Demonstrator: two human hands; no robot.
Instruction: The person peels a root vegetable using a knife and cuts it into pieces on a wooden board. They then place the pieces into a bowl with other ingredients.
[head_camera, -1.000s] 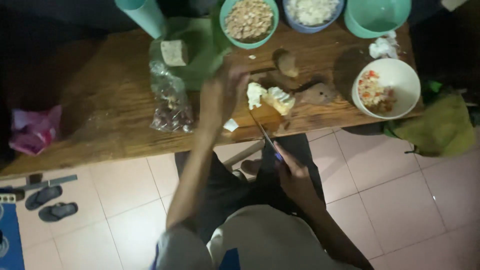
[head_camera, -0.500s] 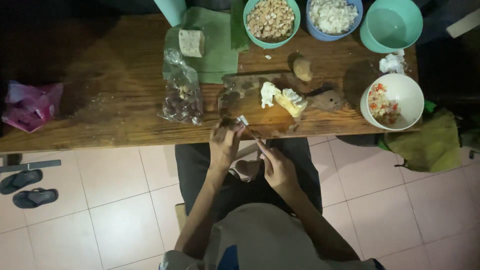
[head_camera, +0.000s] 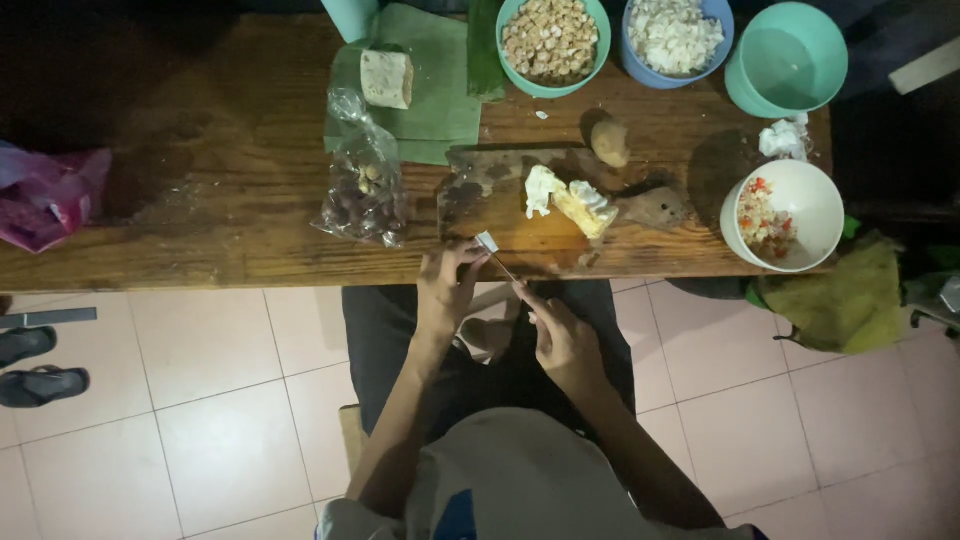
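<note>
My right hand grips a knife by its handle, and the thin blade angles up toward the table's near edge. My left hand pinches a small white piece at the blade's tip, just in front of the table edge. On the wooden cutting board behind them lie a white lump and a pale yellow chunk. A small brown potato sits at the board's far side.
A long wooden table carries a clear bag of small dark bulbs, a beige block on green leaf, a teal bowl of brown cubes, a blue bowl of white bits, an empty teal bowl, a white bowl of chopped mix. Sandals lie on the tiled floor.
My left hand came back from the cutting board to the table's near edge and now pinches a small white piece at the knife tip. The view has shifted slightly.
</note>
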